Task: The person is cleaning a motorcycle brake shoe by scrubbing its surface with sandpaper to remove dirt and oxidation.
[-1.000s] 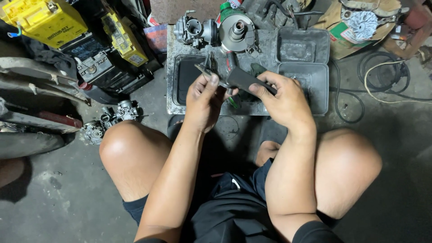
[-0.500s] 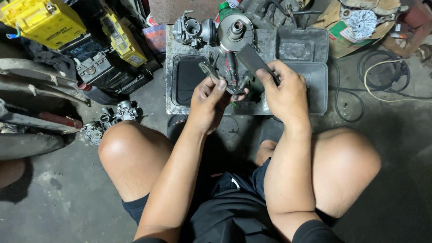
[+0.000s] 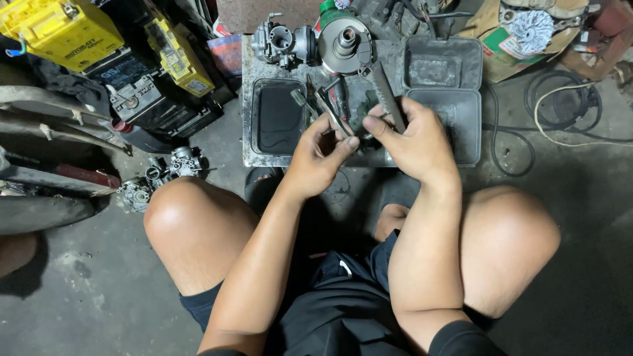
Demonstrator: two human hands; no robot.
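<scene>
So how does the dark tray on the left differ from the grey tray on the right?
The dark tray is one black shallow basin, and the grey tray is paler and split into two compartments. The dark tray lies beyond the left hand; the grey tray is partly hidden behind the right hand. Both are rectangular with rounded corners.

The person squats with bare knees spread wide, both forearms reaching forward between them. The left hand [image 3: 320, 155] is raised with the wrist bent slightly, thumb and forefinger pinched together at the tips, other fingers curled loosely. The right hand [image 3: 415, 142] sits just beside it, knuckles up, its fingers [image 3: 379, 125] closed in a grip, thumb tucked beneath. The two hands nearly touch at the fingertips.
</scene>
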